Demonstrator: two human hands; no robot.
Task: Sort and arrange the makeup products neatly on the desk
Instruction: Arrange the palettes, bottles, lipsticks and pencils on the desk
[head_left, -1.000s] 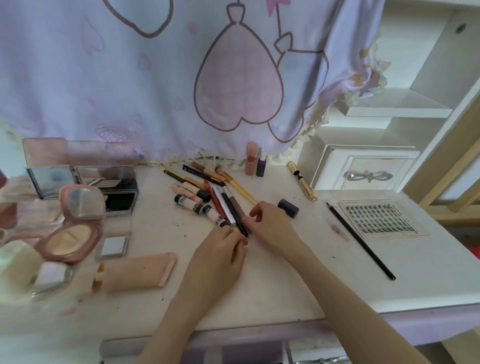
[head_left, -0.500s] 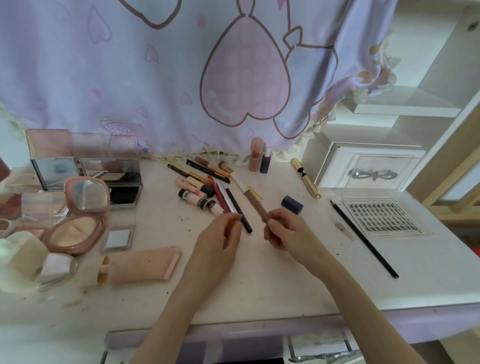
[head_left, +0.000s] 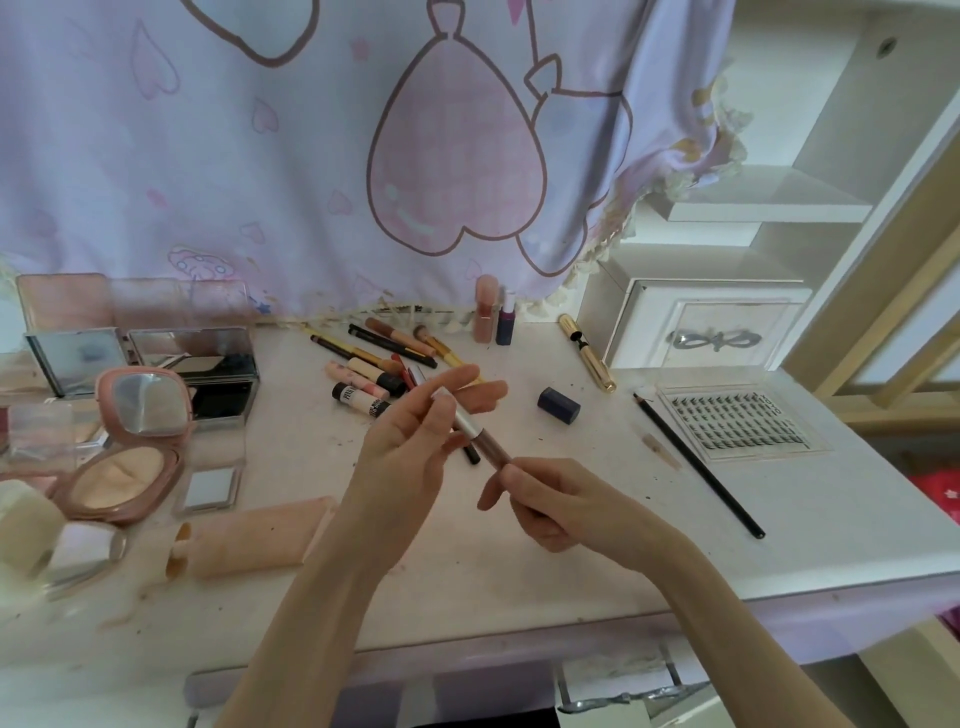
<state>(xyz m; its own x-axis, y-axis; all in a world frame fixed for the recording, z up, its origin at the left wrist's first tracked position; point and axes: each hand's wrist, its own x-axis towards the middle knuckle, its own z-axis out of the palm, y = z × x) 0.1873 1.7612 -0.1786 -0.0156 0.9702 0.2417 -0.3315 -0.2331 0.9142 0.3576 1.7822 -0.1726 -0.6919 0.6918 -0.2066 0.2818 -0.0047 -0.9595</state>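
Holding the brown pencil (head_left: 480, 435) pinched in both your right hand (head_left: 558, 506) and left hand (head_left: 415, 441), you're best laying it parallel among the pile (head_left: 382, 366)

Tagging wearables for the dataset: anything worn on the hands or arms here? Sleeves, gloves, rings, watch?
Nothing worn that shows. The left hand and right hand are bare, without gloves, and both forearms are uncovered to the frame edge: no sleeves, watch or bracelet. No rings visible on the fingers.
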